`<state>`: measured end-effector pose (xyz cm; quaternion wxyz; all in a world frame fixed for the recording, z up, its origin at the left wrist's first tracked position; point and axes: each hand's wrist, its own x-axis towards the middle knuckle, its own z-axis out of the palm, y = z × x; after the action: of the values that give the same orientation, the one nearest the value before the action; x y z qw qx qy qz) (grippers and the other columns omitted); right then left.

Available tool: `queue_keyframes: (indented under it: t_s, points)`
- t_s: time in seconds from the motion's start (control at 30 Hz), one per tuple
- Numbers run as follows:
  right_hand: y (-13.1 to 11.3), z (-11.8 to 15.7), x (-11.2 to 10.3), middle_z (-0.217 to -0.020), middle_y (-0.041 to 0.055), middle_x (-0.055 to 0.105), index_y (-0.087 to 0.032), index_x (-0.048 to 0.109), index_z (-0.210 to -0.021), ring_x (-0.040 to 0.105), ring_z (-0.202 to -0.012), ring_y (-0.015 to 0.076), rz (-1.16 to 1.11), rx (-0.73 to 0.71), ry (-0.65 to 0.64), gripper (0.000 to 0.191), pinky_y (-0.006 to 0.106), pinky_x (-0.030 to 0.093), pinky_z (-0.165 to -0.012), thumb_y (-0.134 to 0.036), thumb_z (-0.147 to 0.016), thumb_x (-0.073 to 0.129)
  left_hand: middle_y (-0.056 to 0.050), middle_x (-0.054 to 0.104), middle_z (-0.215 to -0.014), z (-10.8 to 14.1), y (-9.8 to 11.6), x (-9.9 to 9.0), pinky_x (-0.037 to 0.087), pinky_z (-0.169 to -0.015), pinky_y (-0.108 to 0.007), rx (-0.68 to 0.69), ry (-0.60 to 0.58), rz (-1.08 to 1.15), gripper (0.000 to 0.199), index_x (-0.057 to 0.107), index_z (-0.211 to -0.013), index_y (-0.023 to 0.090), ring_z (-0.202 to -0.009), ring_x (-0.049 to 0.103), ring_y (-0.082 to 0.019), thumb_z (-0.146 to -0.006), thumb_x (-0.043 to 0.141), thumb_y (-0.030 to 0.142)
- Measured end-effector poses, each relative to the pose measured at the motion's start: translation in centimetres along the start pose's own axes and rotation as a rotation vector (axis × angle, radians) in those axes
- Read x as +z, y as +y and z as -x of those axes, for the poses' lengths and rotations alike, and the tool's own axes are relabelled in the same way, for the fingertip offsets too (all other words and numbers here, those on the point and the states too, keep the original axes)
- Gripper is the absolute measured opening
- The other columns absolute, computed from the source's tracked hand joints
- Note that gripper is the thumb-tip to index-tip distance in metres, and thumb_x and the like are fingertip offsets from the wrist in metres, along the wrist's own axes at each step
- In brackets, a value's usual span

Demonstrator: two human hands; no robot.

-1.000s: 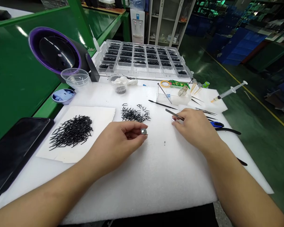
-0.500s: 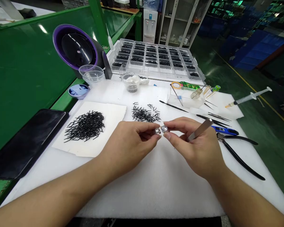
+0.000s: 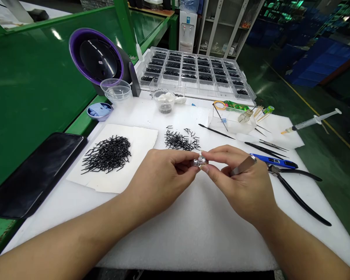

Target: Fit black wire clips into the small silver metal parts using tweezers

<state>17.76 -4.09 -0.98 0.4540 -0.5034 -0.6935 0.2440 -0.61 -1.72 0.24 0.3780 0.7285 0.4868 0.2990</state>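
Note:
My left hand (image 3: 160, 179) pinches a small shiny silver metal piece (image 3: 195, 162) between thumb and fingers. Facing it, my right hand (image 3: 242, 182) grips a second small silvery piece (image 3: 202, 160) at its fingertips. The two pieces meet, or nearly so; the fingertips hide part of both. A flat metal tool (image 3: 244, 165), perhaps tweezers, is tucked in my right palm with its end sticking out. Just beyond the fingers lies a loose pile of small black forked pieces (image 3: 181, 140). To the left, a larger heap of them (image 3: 107, 153) rests on white paper (image 3: 144, 136).
Cutters with black handles (image 3: 301, 198), a blue pen-like tool (image 3: 275, 160) and several tweezers (image 3: 266, 149) lie right. A syringe (image 3: 312, 121) is behind them. A compartment tray (image 3: 189, 86), small fan (image 3: 97, 58) and plastic cups (image 3: 116, 91) stand behind; a dark tablet (image 3: 41, 171) lies left.
The two silvery pieces, apart before, have come together at my fingertips. My right hand has turned slightly with the metal tool. The whole view has shifted a little.

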Motion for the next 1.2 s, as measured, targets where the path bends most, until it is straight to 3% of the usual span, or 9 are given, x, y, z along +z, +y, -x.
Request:
queue_keyframes:
  t_s: [0.27, 0.6, 0.8, 0.9, 1.2]
  points:
    - [-0.32, -0.09, -0.40, -0.098, 0.0034, 0.079, -0.024, 0.081, -0.099, 0.070, -0.071, 0.0155, 0.013, 0.071, 0.042, 0.018, 0.024, 0.051, -0.044, -0.017, -0.083, 0.076, 0.006, 0.082, -0.082, 0.08, 0.20, 0.06, 0.054, -0.061, -0.020, -0.033, 0.016, 0.036, 0.023, 0.082, -0.105, 0.027, -0.068, 0.074, -0.013, -0.086, 0.072, 0.025]
    - [-0.38, -0.03, -0.15, -0.095, 0.0029, 0.078, -0.021, 0.080, -0.102, 0.072, -0.080, 0.0167, 0.012, -0.014, 0.024, 0.022, 0.025, 0.055, -0.051, -0.012, -0.083, 0.075, 0.007, 0.081, -0.082, 0.12, 0.28, 0.07, 0.054, -0.061, -0.019, -0.012, 0.003, 0.038, 0.024, 0.082, -0.108, 0.028, -0.068, 0.074, -0.011, -0.087, 0.070, 0.024]
    - [-0.28, 0.00, -0.01, -0.096, 0.0024, 0.076, -0.026, 0.081, -0.104, 0.071, -0.075, 0.0132, 0.022, -0.084, -0.003, 0.032, 0.021, 0.047, -0.043, -0.004, -0.083, 0.070, 0.009, 0.081, -0.080, 0.14, 0.03, 0.04, 0.052, -0.060, -0.020, 0.018, -0.017, 0.007, 0.025, 0.082, -0.107, 0.031, -0.066, 0.074, -0.011, -0.088, 0.069, 0.021]
    - [-0.19, 0.01, -0.12, -0.096, 0.0033, 0.075, -0.024, 0.080, -0.106, 0.072, -0.082, 0.0153, 0.028, -0.113, -0.014, 0.033, 0.022, 0.051, -0.047, -0.003, -0.084, 0.068, 0.009, 0.081, -0.081, 0.05, 0.06, 0.09, 0.052, -0.061, -0.018, -0.003, -0.020, 0.041, 0.023, 0.082, -0.104, 0.029, -0.068, 0.074, -0.010, -0.086, 0.070, 0.020]
    - [-0.26, 0.05, -0.35, -0.099, 0.0039, 0.077, -0.019, 0.080, -0.105, 0.071, -0.079, 0.0147, 0.037, -0.031, 0.054, 0.020, 0.024, 0.056, -0.053, -0.017, -0.086, 0.075, 0.009, 0.080, -0.081, -0.16, 0.49, 0.09, 0.053, -0.062, -0.008, -0.081, -0.033, 0.207, 0.021, 0.081, -0.100, 0.023, -0.069, 0.071, -0.005, -0.083, 0.072, 0.015]
